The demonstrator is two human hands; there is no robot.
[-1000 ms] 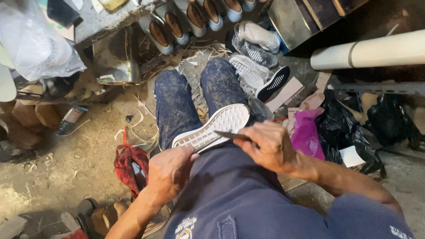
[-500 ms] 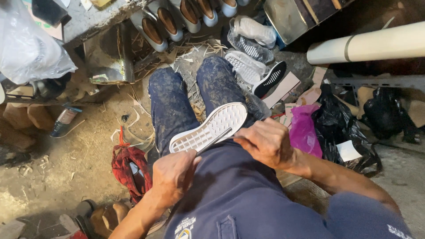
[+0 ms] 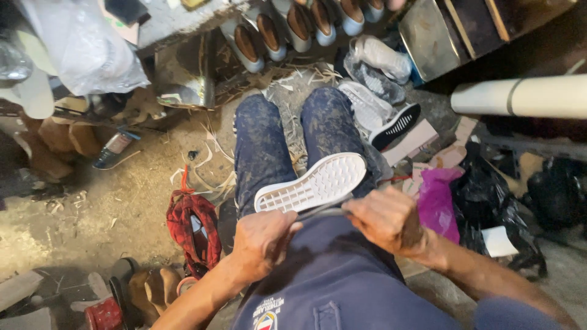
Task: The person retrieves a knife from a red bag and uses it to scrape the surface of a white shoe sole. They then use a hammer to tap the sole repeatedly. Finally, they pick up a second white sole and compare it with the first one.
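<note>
A shoe with a white ridged sole (image 3: 312, 183) lies sole-up across my lap, on my blue speckled trousers (image 3: 263, 146). My left hand (image 3: 263, 241) is closed around its near left end, and my right hand (image 3: 385, 220) grips at its near right edge. A thin grey strip (image 3: 324, 212) runs along the sole's near edge between the two hands, pinched by my right fingers. I cannot tell whether it is a blade or a band of the shoe. The shoe's upper is hidden under the sole and my hands.
A row of shoes (image 3: 293, 24) stands at the back, with white sneakers (image 3: 373, 79) beside my right leg. A pink bag (image 3: 437, 201), black bags (image 3: 489, 195) and a white roll (image 3: 520, 98) lie to the right. A red cloth bag (image 3: 192, 223) sits left of my knee.
My left hand has moved up closer to the shoe's near edge. The thin piece in my right hand now lies flat along that edge. The shoe stays on my lap.
</note>
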